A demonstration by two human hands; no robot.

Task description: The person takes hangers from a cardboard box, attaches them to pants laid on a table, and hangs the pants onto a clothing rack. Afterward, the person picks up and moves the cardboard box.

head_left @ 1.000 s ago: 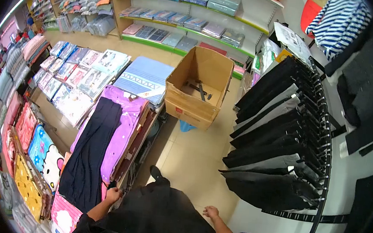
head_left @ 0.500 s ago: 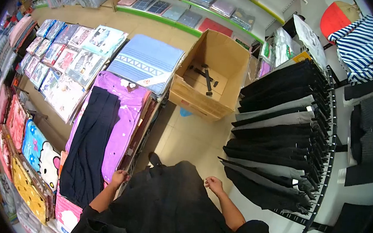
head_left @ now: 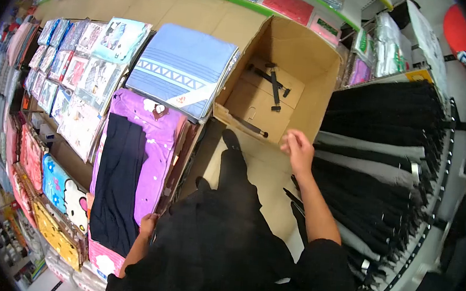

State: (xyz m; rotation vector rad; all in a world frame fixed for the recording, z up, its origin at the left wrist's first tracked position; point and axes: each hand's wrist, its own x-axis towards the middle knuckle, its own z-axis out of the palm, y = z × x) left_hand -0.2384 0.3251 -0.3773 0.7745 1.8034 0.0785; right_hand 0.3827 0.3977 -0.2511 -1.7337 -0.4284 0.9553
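Note:
My right hand is raised in front of the open cardboard box, its fingers curled together and nothing visible in them. Several black hangers lie on the box floor. To the right of that hand, black and grey trousers hang in a row on a rack. My left hand is low by the edge of the purple printed bedding, fingers curled in with nothing seen in them. Folded dark trousers lie lengthwise on the purple bedding.
A blue packaged blanket lies between the purple bedding and the box. Flat packaged sets cover the display at left. Shelves with a green edge run along the back. My foot is on the tiled floor just before the box.
I have come closer to the box, one foot stepping forward. My right hand has risen from my side toward the box's near right corner. My left hand stays low beside the bedding.

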